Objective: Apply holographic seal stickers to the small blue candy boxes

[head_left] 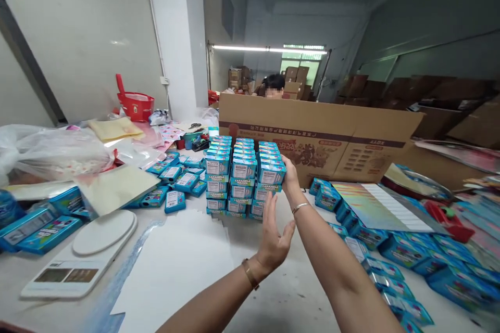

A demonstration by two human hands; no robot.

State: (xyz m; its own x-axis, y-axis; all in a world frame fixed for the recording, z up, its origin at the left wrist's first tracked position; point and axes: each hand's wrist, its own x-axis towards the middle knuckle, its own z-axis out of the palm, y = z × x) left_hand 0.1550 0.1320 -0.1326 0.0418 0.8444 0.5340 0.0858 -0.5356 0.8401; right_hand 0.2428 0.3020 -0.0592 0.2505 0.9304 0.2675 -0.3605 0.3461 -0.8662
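Small blue candy boxes (242,168), printed "CARAMELO MACIZO", stand in three stacked columns on the white table. My right hand (289,176) lies against the right side of the right-hand column (272,173), near its top; its fingertips are partly hidden behind the boxes. In front of that column, my left hand (274,237) is held upright with fingers stretched and thumb apart. Its fingertips are at the column's front face; whether they touch it I cannot tell. Neither hand grasps a box.
Loose blue boxes (186,181) lie left of the columns, and rows of more boxes (406,250) line the right side. A white scale (78,260) sits front left. Behind stands a large cardboard carton (320,135), with a person (273,86) beyond it. A red basket (136,106) is back left.
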